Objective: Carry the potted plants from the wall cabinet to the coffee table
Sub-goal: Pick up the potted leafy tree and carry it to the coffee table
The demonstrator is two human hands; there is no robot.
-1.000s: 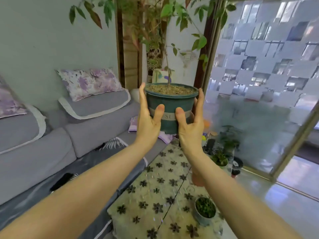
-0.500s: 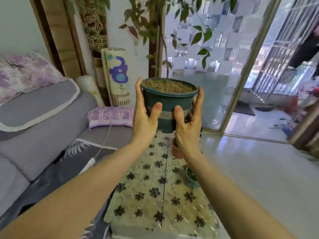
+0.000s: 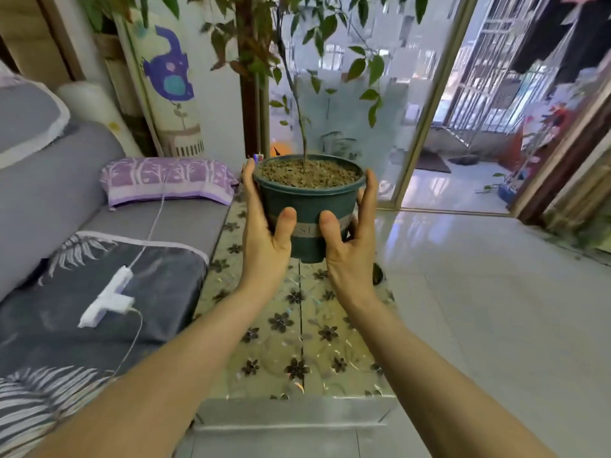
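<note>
A dark green plastic pot (image 3: 309, 206) filled with brown soil holds a thin-stemmed leafy plant that rises out of the top of the view. My left hand (image 3: 267, 233) clasps the pot's left side and my right hand (image 3: 350, 239) clasps its right side, thumbs on the near face. The pot hangs in the air above the far part of the coffee table (image 3: 291, 345), which has a glossy cover with dark flower prints. Another small pot (image 3: 378, 273) on the table is mostly hidden behind my right wrist.
A grey sofa (image 3: 49, 200) runs along the left with a purple pillow (image 3: 168, 180) and a white power strip (image 3: 109, 297) on a dark blanket. A glass sliding door (image 3: 426, 104) stands ahead, with glossy tiled floor (image 3: 496, 309) on the right.
The view has swung right and closer to the table. The pot sits lower in the view and nearer the tabletop, still held by both hands.
</note>
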